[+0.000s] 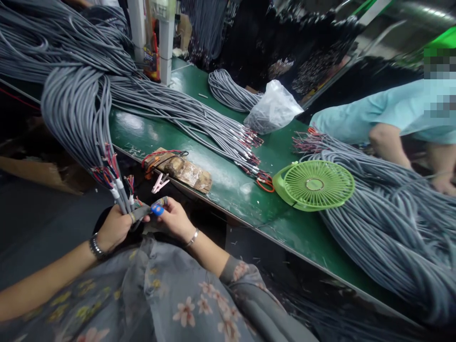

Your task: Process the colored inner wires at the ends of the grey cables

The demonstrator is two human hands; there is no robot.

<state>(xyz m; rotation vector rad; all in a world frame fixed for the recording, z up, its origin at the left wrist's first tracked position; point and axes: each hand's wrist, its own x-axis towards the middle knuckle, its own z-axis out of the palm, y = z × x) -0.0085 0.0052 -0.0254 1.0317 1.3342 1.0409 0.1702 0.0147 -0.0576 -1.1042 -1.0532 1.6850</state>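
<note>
My left hand (116, 228) is closed round several grey cables (123, 197), just below their white-banded ends, where thin red, blue and black wires fan out. These cables belong to a thick grey bundle (76, 109) that droops over the table's near edge. A grey wrap covers a digit of my left hand. My right hand (176, 221) meets it in front of my body, its thumb and forefinger pinched together. A blue cover sits on one fingertip and a grey wrap on another. What the pinch holds is too small and hidden to make out.
On the green table (228, 190) lie a taped wooden block (187, 172), a pink clip (160, 183), a green fan (315, 185) and a plastic bag (274, 108). More cable bundles (384, 213) spread to the right, near a person in light blue (377, 107).
</note>
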